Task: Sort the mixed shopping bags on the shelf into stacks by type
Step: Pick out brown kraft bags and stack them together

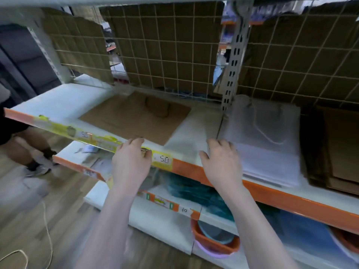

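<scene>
A flat brown paper bag (134,119) with a twisted handle lies on the white shelf (64,101). To its right sits a stack of white paper bags (266,144), and further right a stack of dark brown bags (334,152). My left hand (130,164) rests over the shelf's front edge, its fingertips at the brown bag's near edge, holding nothing. My right hand (221,162) hovers with fingers spread over the bare shelf, just left of the white stack. The frame is blurred by motion.
A wire grid backed with cardboard (165,45) closes the rear. A perforated metal upright (231,74) divides the shelf. Price labels run along the orange shelf lip (194,171). Lower shelves hold teal bags (194,191) and orange bowls (215,239). A person's legs (29,150) stand at left.
</scene>
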Demonstrator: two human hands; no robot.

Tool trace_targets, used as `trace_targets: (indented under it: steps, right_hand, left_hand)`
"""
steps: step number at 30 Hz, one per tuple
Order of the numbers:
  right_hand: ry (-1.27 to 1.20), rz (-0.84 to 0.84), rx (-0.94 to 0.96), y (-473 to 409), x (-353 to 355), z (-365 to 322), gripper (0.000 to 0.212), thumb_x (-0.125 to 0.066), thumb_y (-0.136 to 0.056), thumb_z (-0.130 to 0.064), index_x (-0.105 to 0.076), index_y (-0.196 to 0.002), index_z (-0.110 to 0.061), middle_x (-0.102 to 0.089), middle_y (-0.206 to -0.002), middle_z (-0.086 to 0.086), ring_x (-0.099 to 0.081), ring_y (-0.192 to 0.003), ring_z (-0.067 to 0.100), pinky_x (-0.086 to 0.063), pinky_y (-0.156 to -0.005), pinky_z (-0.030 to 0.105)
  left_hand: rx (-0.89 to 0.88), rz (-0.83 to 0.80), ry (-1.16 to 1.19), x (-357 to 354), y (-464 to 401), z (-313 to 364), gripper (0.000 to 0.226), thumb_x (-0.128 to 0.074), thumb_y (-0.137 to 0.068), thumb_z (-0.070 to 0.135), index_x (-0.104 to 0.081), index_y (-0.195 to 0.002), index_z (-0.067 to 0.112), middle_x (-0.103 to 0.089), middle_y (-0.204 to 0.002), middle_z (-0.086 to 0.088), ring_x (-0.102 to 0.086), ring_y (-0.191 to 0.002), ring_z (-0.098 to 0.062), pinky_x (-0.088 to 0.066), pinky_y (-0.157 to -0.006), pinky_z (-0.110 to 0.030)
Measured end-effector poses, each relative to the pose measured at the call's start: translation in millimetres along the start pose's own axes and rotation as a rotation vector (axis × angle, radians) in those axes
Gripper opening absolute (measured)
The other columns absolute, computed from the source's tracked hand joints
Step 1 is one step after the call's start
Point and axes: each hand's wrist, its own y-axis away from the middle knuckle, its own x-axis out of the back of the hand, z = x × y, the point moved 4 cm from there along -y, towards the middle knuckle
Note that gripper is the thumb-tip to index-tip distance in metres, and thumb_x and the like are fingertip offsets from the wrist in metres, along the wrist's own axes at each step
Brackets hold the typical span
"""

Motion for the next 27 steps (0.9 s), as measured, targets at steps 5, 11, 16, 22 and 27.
trace_targets:
  steps: [5,11,16,22,27]
  right_hand:
    - [-0.022,0.004,-0.02,-32.0,-28.5,-35.8,0.037,-0.043,-0.095,-0.03,-0.051,-0.128,-0.015,-0.055,-0.125,0.009,-0.047,-0.115,0.028,-0.041,-0.089,0.035]
    - [-0.038,-0.046,-0.072,-92.7,-67.2,-63.8,0.038,-0.043,-0.096,-0.032,-0.048,-0.13,-0.017,-0.049,-0.13,0.009,-0.045,-0.12,0.027,-0.039,-0.093,0.035]
    - [-0.025,-0.142,-0.136,-141.8,-103.1,-90.4,0.042,-0.042,-0.097,-0.037,-0.045,-0.132,-0.015,-0.046,-0.133,0.012,-0.043,-0.123,0.03,-0.038,-0.098,0.037]
    - [0.059,-0.164,-0.22,-174.6,-126.9,-111.6,0.049,-0.046,-0.092,-0.047,-0.045,-0.133,-0.02,-0.043,-0.133,0.013,-0.041,-0.122,0.034,-0.037,-0.097,0.04]
    - [0.023,-0.112,-0.425,-179.0,-130.9,-113.5,0.066,-0.058,-0.083,-0.054,-0.043,-0.134,-0.016,-0.04,-0.134,0.017,-0.038,-0.123,0.036,-0.036,-0.095,0.039]
  left_hand:
    - [0.04,-0.043,0.005,-2.3,-42.3,-46.1,0.041,-0.057,-0.09,0.026,-0.056,-0.129,0.011,-0.058,-0.128,-0.013,-0.05,-0.117,-0.035,-0.041,-0.091,-0.041]
    - [0.061,-0.046,0.014,-16.0,-117.5,-84.6,0.035,-0.055,-0.089,0.025,-0.061,-0.119,0.007,-0.058,-0.122,-0.017,-0.051,-0.112,-0.038,-0.041,-0.087,-0.04]
    - [0.095,-0.083,-0.005,-24.7,-185.0,-116.5,0.043,-0.055,-0.091,0.029,-0.055,-0.13,0.012,-0.053,-0.132,-0.016,-0.046,-0.122,-0.037,-0.038,-0.098,-0.041]
    - [0.141,-0.13,-0.08,-36.4,-251.1,-152.4,0.051,-0.049,-0.093,0.042,-0.048,-0.136,0.014,-0.046,-0.137,-0.019,-0.038,-0.129,-0.038,-0.031,-0.105,-0.043]
    - [0.174,-0.236,-0.15,-52.7,-285.6,-184.7,0.065,-0.049,-0.087,0.058,-0.044,-0.135,0.014,-0.042,-0.137,-0.023,-0.037,-0.129,-0.04,-0.029,-0.105,-0.048]
